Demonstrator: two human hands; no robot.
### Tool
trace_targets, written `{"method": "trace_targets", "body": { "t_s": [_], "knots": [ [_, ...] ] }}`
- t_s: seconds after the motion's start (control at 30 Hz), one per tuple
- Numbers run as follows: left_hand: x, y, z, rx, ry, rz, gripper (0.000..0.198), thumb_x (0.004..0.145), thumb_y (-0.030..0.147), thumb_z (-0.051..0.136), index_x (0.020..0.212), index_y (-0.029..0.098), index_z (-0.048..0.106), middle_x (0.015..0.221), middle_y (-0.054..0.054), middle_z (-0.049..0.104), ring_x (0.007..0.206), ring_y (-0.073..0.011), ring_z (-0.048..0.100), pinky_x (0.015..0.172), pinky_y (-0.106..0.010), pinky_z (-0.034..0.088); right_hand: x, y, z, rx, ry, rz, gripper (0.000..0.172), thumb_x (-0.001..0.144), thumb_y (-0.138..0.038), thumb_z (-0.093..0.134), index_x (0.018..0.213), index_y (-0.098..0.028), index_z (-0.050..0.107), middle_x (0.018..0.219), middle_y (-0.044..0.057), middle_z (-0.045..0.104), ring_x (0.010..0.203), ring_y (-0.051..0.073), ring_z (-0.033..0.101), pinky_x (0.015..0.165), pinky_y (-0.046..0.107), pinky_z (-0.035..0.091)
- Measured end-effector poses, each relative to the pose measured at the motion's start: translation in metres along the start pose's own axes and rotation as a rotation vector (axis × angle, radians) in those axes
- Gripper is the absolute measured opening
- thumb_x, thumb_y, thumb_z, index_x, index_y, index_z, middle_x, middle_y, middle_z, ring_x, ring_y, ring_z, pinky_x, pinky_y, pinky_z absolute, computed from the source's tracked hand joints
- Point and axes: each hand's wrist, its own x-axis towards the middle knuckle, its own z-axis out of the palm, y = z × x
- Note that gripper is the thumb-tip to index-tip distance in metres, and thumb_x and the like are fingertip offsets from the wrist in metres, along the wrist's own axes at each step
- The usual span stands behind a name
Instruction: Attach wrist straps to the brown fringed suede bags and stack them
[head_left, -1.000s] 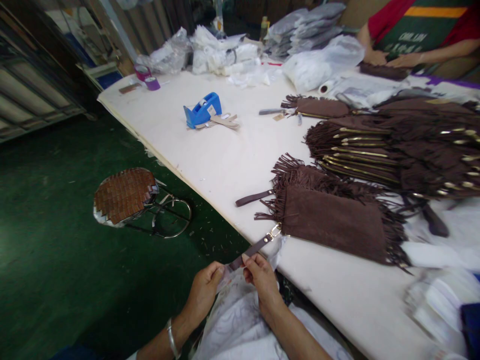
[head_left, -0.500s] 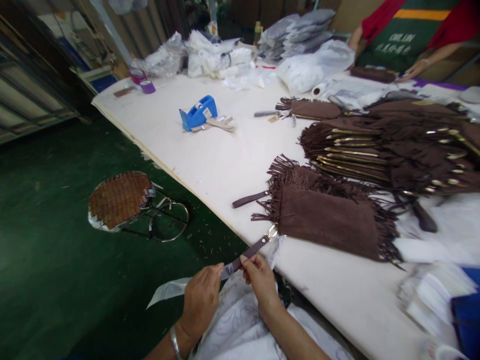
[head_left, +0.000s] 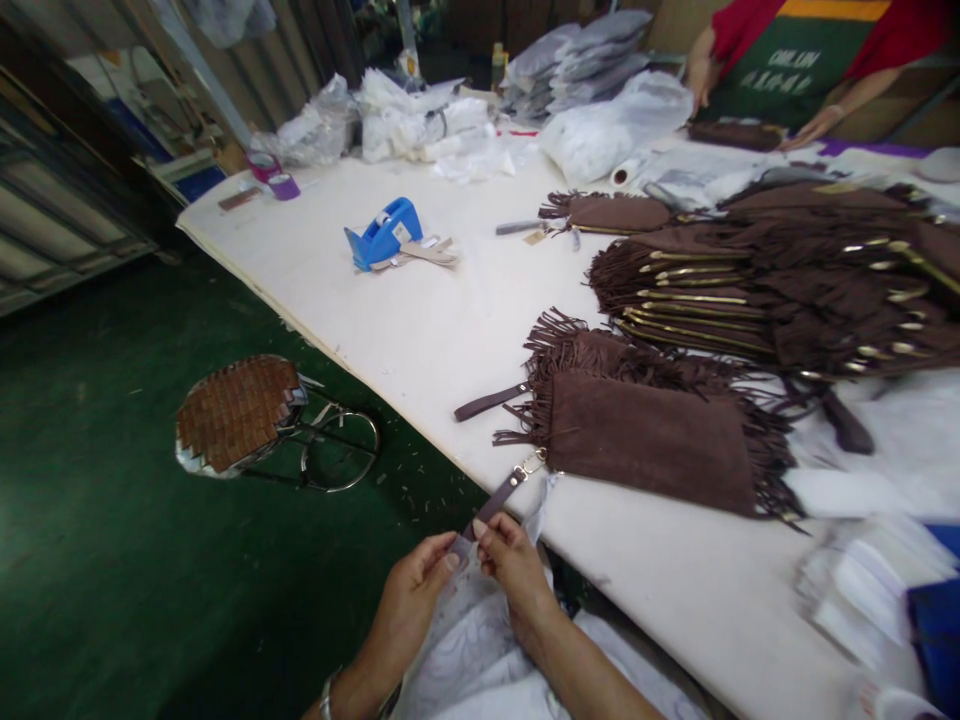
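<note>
A brown fringed clutch bag [head_left: 649,440] lies flat near the table's front edge. From its gold clasp a brown wrist strap [head_left: 495,500] stretches toward me over the edge. My right hand [head_left: 517,570] pinches this strap near its lower end. Just left of it, my left hand [head_left: 416,590] is closed, thumb against fingers, on a translucent plastic strip [head_left: 461,548] at the strap's end. Part of the strip is hidden by my fingers. Another brown strap [head_left: 487,402] rests on the table beside the bag.
Several brown fringed bags with gold zips [head_left: 697,290] are heaped at the right. A blue tape dispenser [head_left: 386,235] stands mid-table, with clear plastic bags [head_left: 619,120] behind. A stool [head_left: 236,412] is on the green floor. Across the table stands a person in an apron [head_left: 787,70].
My left hand has turned and its fingers have come onto the plastic at the strap's end. The loose tail of the strip at the left no longer shows. The view has shifted slightly.
</note>
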Motion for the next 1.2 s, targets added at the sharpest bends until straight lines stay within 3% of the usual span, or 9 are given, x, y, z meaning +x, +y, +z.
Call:
{"method": "trace_targets", "body": {
  "t_s": [0.2,0.43,0.53,0.6,0.7,0.77,0.83,0.97,1.2],
  "knots": [
    [0.011,0.015,0.006,-0.077,-0.064,-0.123,0.041,0.075,0.044,0.066,0.104,0.015,0.065,0.094,-0.009,0.07,0.087,-0.0234,0.063,0.073,-0.031,0.049,-0.001,-0.005,0.0,0.049,0.003,0.044,0.038,0.069,-0.05,0.071,0.066,-0.019,0.049,0.052,-0.007,0.048,0.044,0.006,0.038,0.042,0.017,0.025],
    [0.04,0.023,0.009,0.004,-0.131,-0.07,0.041,0.07,0.044,0.066,0.095,0.012,0.063,0.07,-0.004,0.064,0.064,-0.0172,0.058,0.056,-0.026,0.042,-0.01,-0.005,0.008,0.022,-0.033,0.057,0.043,0.064,-0.059,0.068,0.07,-0.019,0.053,0.062,0.0,0.058,0.048,0.008,0.047,0.038,0.016,0.031],
    [0.048,0.027,0.0,0.03,-0.152,-0.051,0.045,0.073,0.042,0.064,0.106,0.011,0.058,0.07,-0.003,0.064,0.061,-0.0159,0.056,0.057,-0.027,0.04,-0.036,-0.015,0.003,-0.104,-0.154,0.138,0.045,0.07,-0.056,0.062,0.094,-0.019,0.06,0.083,0.004,0.064,0.057,0.012,0.057,0.039,0.018,0.038],
    [0.051,0.032,-0.009,0.082,-0.186,-0.044,0.044,0.079,0.039,0.06,0.113,0.012,0.054,0.069,-0.003,0.064,0.063,-0.0156,0.056,0.059,-0.027,0.04,-0.053,-0.039,-0.005,-0.343,-0.281,0.128,0.036,0.078,-0.045,0.058,0.103,-0.019,0.061,0.079,0.002,0.065,0.056,0.013,0.059,0.042,0.019,0.042],
    [0.055,0.042,-0.022,0.13,-0.288,-0.033,0.04,0.083,0.039,0.058,0.112,0.012,0.053,0.07,-0.003,0.064,0.063,-0.0151,0.055,0.061,-0.028,0.04,-0.052,-0.096,-0.022,-0.878,-0.259,-0.228,0.022,0.09,-0.025,0.045,0.095,-0.019,0.065,0.071,0.001,0.065,0.065,0.013,0.061,0.063,0.023,0.048],
    [0.057,0.049,-0.028,0.146,-0.334,-0.027,0.038,0.084,0.04,0.057,0.11,0.012,0.053,0.071,-0.003,0.064,0.063,-0.015,0.055,0.06,-0.028,0.04,-0.032,-0.133,-0.034,-1.25,-0.104,-0.544,0.026,0.091,-0.015,0.043,0.106,-0.021,0.063,0.095,0.005,0.066,0.089,0.017,0.06,0.08,0.028,0.046],
    [0.06,0.056,-0.03,0.178,-0.35,-0.011,0.035,0.085,0.039,0.055,0.108,0.012,0.054,0.072,-0.003,0.064,0.065,-0.0154,0.055,0.062,-0.028,0.04,-0.003,-0.158,-0.044,-1.589,-0.055,-0.715,0.029,0.089,-0.01,0.047,0.111,-0.023,0.061,0.106,0.008,0.062,0.099,0.021,0.055,0.085,0.032,0.043],
    [0.063,0.065,-0.025,0.261,-0.338,0.039,0.031,0.086,0.033,0.053,0.11,0.013,0.054,0.075,-0.003,0.064,0.069,-0.0161,0.056,0.063,-0.028,0.039,0.042,-0.17,-0.058,-1.942,-0.219,-0.785,0.013,0.089,-0.015,0.053,0.091,-0.02,0.064,0.097,0.008,0.06,0.093,0.023,0.051,0.075,0.032,0.042],
    [0.072,0.069,-0.001,0.223,-0.366,0.066,0.03,0.087,0.03,0.048,0.11,0.011,0.054,0.075,-0.004,0.064,0.066,-0.0156,0.055,0.062,-0.028,0.04,0.051,-0.169,-0.064,-1.951,-0.352,-0.881,0.011,0.093,-0.02,0.05,0.089,-0.019,0.06,0.095,0.007,0.057,0.088,0.022,0.05,0.072,0.032,0.039]
  ]
}}
